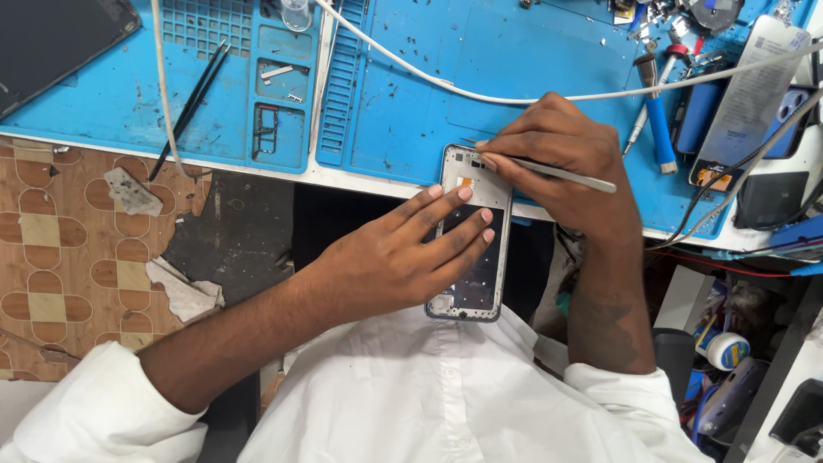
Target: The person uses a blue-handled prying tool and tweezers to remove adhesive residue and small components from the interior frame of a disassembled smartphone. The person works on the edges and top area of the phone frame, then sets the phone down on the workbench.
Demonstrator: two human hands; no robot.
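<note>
An opened phone (482, 283) with its back off lies lengthwise over the table edge and my lap, showing a grey frame and dark inner panel. My left hand (403, 257) lies flat across its middle with fingers spread, pressing it down. My right hand (561, 154) sits at the phone's top end, pinching slim metal tweezers (573, 174) whose tip touches the upper left corner of the frame near a small orange part (467, 182).
A blue work mat (411, 86) covers the bench, with a tool tray (279, 111), black tweezers (190, 107), a white cable (480, 96), a blue-handled screwdriver (658, 129) and phone parts at right. Patterned floor shows at left.
</note>
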